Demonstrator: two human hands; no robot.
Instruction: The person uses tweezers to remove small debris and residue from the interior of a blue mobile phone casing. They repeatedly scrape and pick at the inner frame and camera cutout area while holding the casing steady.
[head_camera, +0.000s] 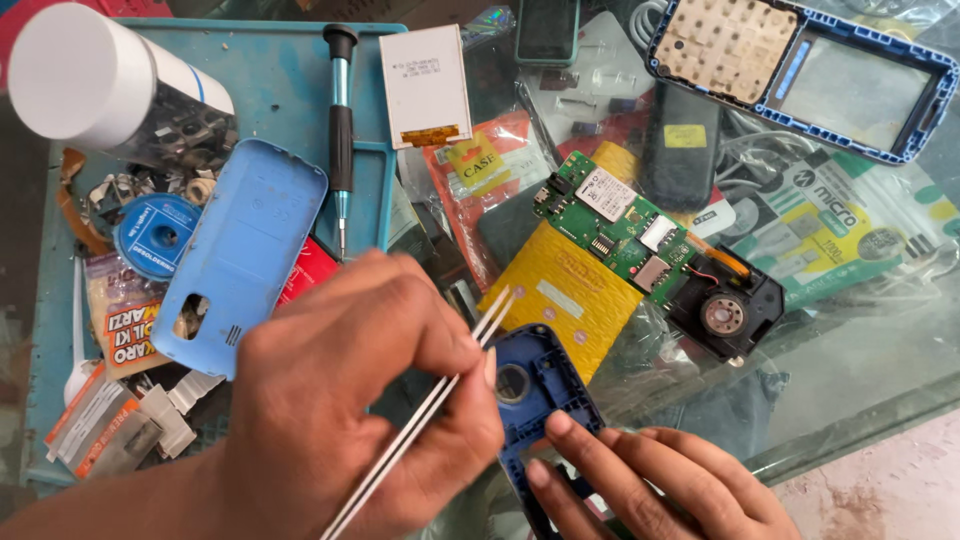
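Observation:
My left hand (340, 410) comes in from the lower left and is closed on a pair of silver tweezers (400, 448). The tips point up and to the right, just above the round camera hole of a dark blue phone frame (540, 385). My right hand (655, 480) holds that frame from below at the bottom right, fingers pressed on its lower edge. A light blue phone back cover (240, 250) lies just to the left of my left hand.
A green circuit board (620, 225) with a black speaker module (725, 312) lies on a yellow packet (565, 295). On the teal mat (280, 80) are a screwdriver (341, 130), a small display panel (425, 85) and a white-capped jar (100, 85). A blue phone front housing (800, 70) sits far right. The glass table's edge (850, 420) runs near right.

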